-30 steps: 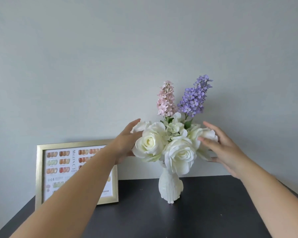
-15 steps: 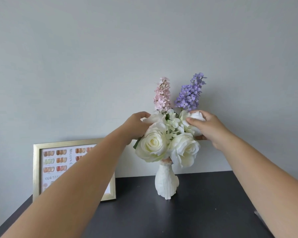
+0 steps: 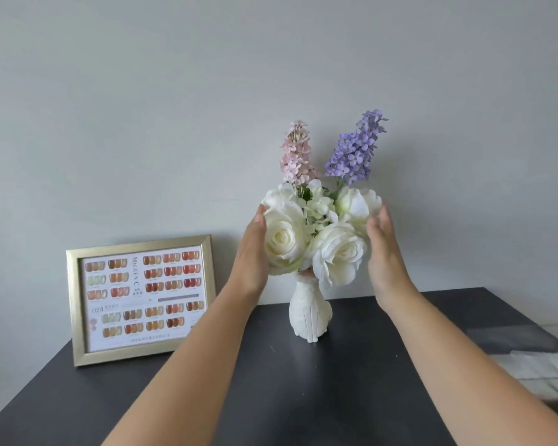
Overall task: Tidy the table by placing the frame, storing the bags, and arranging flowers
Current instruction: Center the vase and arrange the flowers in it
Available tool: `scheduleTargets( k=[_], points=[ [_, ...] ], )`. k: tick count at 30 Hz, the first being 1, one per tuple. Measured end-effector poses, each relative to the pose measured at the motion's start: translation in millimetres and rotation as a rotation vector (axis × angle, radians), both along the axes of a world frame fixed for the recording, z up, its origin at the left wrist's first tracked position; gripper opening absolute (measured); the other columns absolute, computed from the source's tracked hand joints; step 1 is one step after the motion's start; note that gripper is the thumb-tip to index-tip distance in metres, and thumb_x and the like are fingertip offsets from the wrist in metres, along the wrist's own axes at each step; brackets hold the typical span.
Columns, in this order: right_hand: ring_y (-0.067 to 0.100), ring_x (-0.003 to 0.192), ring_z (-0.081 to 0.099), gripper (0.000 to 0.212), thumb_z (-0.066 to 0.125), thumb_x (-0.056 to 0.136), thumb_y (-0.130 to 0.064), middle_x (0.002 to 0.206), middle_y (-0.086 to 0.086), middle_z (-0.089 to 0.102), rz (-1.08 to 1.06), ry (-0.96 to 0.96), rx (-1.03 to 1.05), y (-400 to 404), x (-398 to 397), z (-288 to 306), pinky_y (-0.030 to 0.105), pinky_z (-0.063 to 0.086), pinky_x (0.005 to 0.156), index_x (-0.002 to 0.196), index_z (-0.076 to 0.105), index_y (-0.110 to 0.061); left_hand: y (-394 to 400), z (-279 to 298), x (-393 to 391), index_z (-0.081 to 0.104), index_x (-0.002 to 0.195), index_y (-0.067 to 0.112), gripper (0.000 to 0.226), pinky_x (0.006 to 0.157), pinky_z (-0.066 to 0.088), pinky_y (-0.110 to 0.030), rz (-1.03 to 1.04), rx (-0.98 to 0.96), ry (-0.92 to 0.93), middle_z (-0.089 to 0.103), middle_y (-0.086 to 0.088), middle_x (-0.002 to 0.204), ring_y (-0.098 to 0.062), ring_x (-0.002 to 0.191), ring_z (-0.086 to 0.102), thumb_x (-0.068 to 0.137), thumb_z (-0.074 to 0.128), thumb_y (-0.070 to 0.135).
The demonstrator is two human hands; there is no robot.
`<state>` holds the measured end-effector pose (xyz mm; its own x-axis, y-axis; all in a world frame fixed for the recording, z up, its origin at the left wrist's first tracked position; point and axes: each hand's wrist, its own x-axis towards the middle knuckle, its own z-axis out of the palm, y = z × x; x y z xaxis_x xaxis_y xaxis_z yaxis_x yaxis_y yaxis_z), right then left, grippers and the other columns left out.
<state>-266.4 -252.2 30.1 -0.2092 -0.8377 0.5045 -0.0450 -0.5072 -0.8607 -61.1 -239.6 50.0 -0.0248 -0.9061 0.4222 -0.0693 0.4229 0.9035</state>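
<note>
While your flat, open left hand (image 3: 251, 249) and right hand (image 3: 382, 249) cup the roses (image 3: 316, 239) in the vase (image 3: 306, 313) mid-table (image 3: 271, 397), gripping nothing, the frame (image 3: 140, 299) reading "MIGEEN C" and "024" leans left.

You have white roses (image 3: 337, 255), a pink spray (image 3: 297, 154) and a purple spray (image 3: 356, 149) in a white vase (image 3: 308, 315). Your frame (image 3: 76, 304) is gold, your table (image 3: 271, 397) dark grey.

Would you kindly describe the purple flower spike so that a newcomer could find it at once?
On the dark table stands a white vase, right of the gold frame. Above its white roses, two tall spikes rise. The purple flower spike is the right one, leaning right; its neighbour is pink.
</note>
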Motion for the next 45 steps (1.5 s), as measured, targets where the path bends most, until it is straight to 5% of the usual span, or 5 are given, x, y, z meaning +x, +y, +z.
scheduleTargets(
  k=[17, 26, 35, 41, 45],
  points=[
    [-0.001, 0.132, 0.035, 0.055, 0.034, 0.096, -0.049, 0.152, -0.011, 0.036, -0.054, 0.130, -0.009, -22.4, -8.7, 21.2, 0.024, 0.026, 0.111, 0.146, 0.037, -0.028, -16.5, 22.6, 15.9, 0.043, 0.146, 0.033, 0.070, 0.118, 0.020, -0.037, 0.036, -0.064, -0.112, 0.036, 0.008, 0.156, -0.010, 0.143, 0.030, 0.092, 0.018, 0.070],
    [0.002, 0.142, 0.023, 0.054, 0.031, 0.098, -0.046, 0.157, -0.020, 0.020, -0.118, -0.298, 0.067, -2.5, 0.2, -34.8, 0.029, 0.018, 0.115, 0.150, 0.020, -0.040, 0.3, -37.7, 16.9, 0.025, 0.152, 0.038, 0.063, 0.121, 0.014, -0.038, 0.089, -0.048, 0.233, 0.024, 0.020, 0.159, -0.004, 0.144, 0.027, 0.095, 0.018, 0.065],
    [0.003, 0.146, -0.004, 0.059, 0.023, 0.099, -0.040, 0.161, -0.008, 0.003, -0.259, 0.055, -0.192, 4.1, 45.9, -2.6, 0.033, -0.001, 0.119, 0.153, 0.013, -0.022, 8.2, -31.7, -17.5, 0.021, 0.154, 0.034, 0.056, 0.120, 0.017, -0.030, 0.116, -0.307, -0.021, 0.021, 0.019, 0.159, 0.008, 0.144, 0.015, 0.101, 0.037, 0.047],
    [0.004, 0.142, 0.023, 0.057, 0.036, 0.094, -0.053, 0.156, -0.018, 0.025, -0.126, -0.470, 0.089, -2.8, 9.9, -55.1, 0.029, 0.017, 0.110, 0.148, 0.023, -0.044, -6.9, -57.6, 8.8, 0.022, 0.150, 0.047, 0.055, 0.115, 0.014, -0.033, 0.166, 0.015, 0.388, 0.020, 0.023, 0.159, -0.006, 0.146, 0.022, 0.097, 0.027, 0.060],
    [0.006, 0.132, 0.040, 0.035, 0.043, 0.091, -0.056, 0.127, -0.023, 0.059, 0.130, -0.290, 0.322, 0.3, 23.5, -99.2, 0.031, 0.023, 0.108, 0.123, 0.057, -0.053, -15.5, -97.2, -3.5, 0.031, 0.149, 0.041, 0.052, 0.115, 0.018, -0.038, 0.027, 0.330, 0.276, 0.031, 0.013, 0.157, -0.013, 0.144, 0.028, 0.098, 0.038, 0.052]
  ],
)
